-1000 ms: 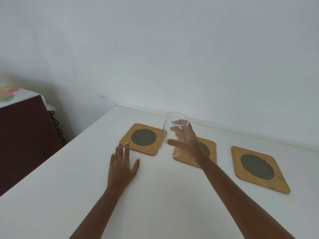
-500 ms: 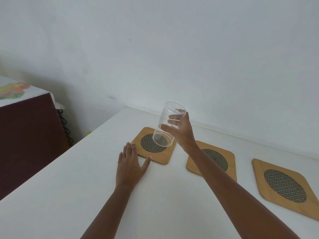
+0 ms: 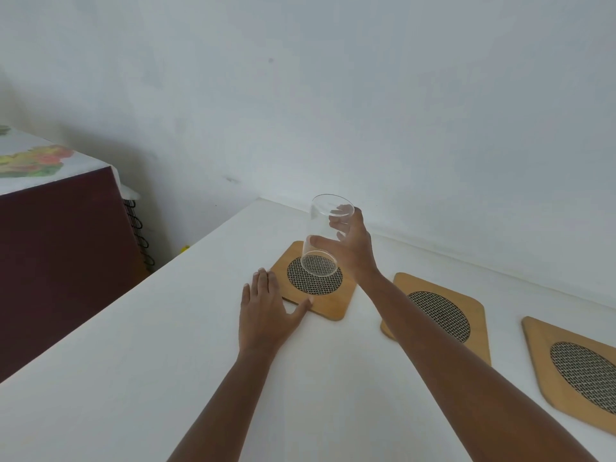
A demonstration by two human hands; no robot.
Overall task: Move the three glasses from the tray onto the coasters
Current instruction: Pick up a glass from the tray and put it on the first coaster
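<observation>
1. A white table [image 3: 140, 388] stands against a pale wall.
2. Three wooden coasters with dark woven ovals lie on it in a row: left coaster [image 3: 333, 305], middle coaster [image 3: 466, 305], right coaster [image 3: 540, 381].
3. The left hand [image 3: 266, 315] rests flat on the table, thumb touching the left coaster's near edge.
</observation>
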